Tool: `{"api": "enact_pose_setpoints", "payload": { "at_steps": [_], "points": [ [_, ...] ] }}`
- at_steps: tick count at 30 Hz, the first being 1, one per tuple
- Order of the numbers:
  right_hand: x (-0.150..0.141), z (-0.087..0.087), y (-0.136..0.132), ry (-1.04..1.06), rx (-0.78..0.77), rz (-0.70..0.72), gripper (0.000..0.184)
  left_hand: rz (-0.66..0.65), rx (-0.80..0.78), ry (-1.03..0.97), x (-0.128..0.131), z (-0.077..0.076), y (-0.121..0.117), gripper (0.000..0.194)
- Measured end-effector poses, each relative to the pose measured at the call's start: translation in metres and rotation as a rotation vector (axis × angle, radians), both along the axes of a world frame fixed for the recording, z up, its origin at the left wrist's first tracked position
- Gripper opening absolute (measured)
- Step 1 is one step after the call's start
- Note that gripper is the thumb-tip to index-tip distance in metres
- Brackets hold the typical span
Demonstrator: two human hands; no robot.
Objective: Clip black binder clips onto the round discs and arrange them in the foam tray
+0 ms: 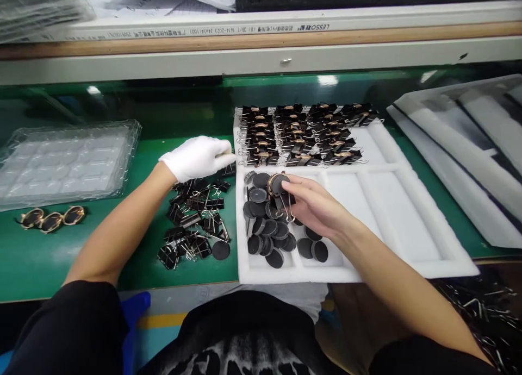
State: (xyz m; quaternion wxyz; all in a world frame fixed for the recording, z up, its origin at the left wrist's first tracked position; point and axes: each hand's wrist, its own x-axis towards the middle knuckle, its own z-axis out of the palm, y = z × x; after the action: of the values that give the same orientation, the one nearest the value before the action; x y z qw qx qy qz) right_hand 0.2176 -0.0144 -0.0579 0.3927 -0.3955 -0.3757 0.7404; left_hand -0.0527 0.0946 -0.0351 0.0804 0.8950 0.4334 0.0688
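My left hand (199,158), in a white glove, is closed in a pinch beside the left wall of the white foam tray (452,263). A black binder clip (229,170) shows right under its fingertips; whether they grip it I cannot tell. Below lies a pile of black binder clips (191,220) on the green table, with one dark disc (221,250) at its edge. Bare, my right hand (312,204) holds a round gold-rimmed piece with a dark disc (279,183) and a binder clip (285,202) on it. Loose dark discs (267,228) fill the tray compartment underneath.
Rows of clipped gold-rimmed pieces (296,136) stand in the tray's back compartment. To the left are clear plastic trays (65,168) and a few joined gold-rimmed rounds (53,220). White foam sheets (468,163) lean at the right. More clips (489,315) lie at lower right.
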Motion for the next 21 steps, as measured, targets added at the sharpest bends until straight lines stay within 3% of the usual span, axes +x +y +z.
{"api": "enact_pose_setpoints", "payload": {
  "at_steps": [4,8,12,17,21],
  "points": [
    [0.000,-0.003,-0.007,-0.100,0.170,0.054,0.026,0.203,0.230,-0.464,0.016,0.010,-0.043,0.031],
    [-0.009,-0.007,-0.016,-0.042,0.295,0.112,0.020,0.213,0.298,-0.733,0.044,0.010,-0.086,0.035],
    [-0.013,-0.008,-0.019,0.018,0.248,0.087,0.021,0.174,0.200,-0.680,0.050,0.012,-0.098,0.040],
    [-0.007,-0.002,-0.018,-0.163,0.457,0.062,0.017,0.158,-0.061,-0.341,0.036,0.023,-0.086,0.048],
    [-0.005,0.003,-0.019,-0.204,0.536,0.115,0.013,0.095,-0.273,-0.310,0.034,0.023,-0.080,0.051]
  ]
}}
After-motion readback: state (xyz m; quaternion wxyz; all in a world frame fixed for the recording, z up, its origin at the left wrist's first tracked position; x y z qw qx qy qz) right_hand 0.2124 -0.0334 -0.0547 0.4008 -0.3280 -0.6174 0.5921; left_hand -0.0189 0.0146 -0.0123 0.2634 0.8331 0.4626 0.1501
